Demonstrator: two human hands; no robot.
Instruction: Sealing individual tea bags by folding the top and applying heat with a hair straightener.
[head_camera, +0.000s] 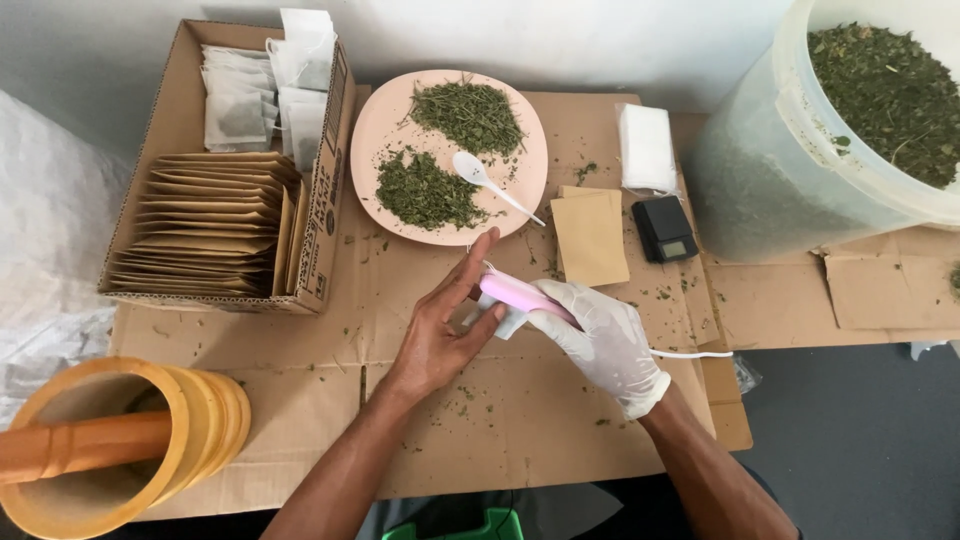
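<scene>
Two hands (440, 335), one pink sealer (520, 293)

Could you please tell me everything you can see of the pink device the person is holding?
The pink device is a small, elongated tool with a smooth, plastic-looking shell, lying roughly level above the cardboard-covered table. The gloved right hand grips it from the right; the bare left hand steadies a small white bag at it. A white cable trails rightwards behind the glove.

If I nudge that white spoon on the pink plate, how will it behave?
The white spoon looks like thin plastic, so probably light and easily flicked. Its handle overhangs the pink plate rim, so a push may tip it off. Its bowl touches loose dried herbs, which would likely scatter.
</scene>
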